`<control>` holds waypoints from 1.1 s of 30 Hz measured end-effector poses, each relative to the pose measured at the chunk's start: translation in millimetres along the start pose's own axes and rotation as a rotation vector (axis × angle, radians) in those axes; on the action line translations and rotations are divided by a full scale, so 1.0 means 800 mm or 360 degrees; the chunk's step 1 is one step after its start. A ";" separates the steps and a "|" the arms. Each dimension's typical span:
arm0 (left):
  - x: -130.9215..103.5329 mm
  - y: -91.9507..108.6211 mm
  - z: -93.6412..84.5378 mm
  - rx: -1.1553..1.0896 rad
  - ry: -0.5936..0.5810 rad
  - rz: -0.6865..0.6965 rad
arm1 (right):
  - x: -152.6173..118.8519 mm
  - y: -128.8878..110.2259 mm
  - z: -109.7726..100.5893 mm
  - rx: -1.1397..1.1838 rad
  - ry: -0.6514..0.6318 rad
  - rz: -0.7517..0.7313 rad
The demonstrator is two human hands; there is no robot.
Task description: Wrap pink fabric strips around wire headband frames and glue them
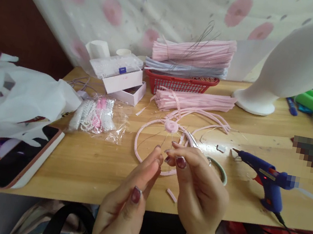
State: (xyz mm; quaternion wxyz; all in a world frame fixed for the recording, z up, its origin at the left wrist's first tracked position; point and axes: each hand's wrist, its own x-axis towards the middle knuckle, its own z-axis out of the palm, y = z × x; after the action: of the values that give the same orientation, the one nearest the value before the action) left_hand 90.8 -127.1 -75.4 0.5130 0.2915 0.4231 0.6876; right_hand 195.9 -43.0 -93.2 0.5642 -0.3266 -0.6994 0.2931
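Observation:
My left hand (128, 209) is low in the middle, its fingers stretched forward side by side and its thumb apart from them; I see nothing held. My right hand (203, 187) faces it, fingers curled in and thumb close against them; whatever is between them is hidden. The fingertips almost meet over a pink fuzzy ring (136, 139) lying on the table. Just beyond them is a small pink coiled disc (171, 126) with thin wires running from it toward my fingers. A short pink cut piece (171, 195) lies below the ring. Behind my right hand shows a green ring-shaped roll (222, 171).
A blue glue gun (267, 175) stands at right. Behind are bundled pink pipe cleaners (195, 101), a red basket (177, 85) and a white foam head (299, 61). At left are bagged pearl beads (96, 114), a phone (20, 157), white boxes (123, 81) and a plastic bag (17, 96).

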 end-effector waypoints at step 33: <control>0.038 -0.014 -0.008 -0.0289 0.0223 -0.0097 | -0.006 -0.010 0.016 0.0104 -0.0361 -0.0078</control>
State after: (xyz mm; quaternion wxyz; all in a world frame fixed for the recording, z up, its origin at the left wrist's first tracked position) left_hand 81.5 -98.6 -88.8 0.5271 0.1822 0.4026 0.7259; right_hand 183.5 -52.1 -92.4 0.4987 -0.2555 -0.7566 0.3369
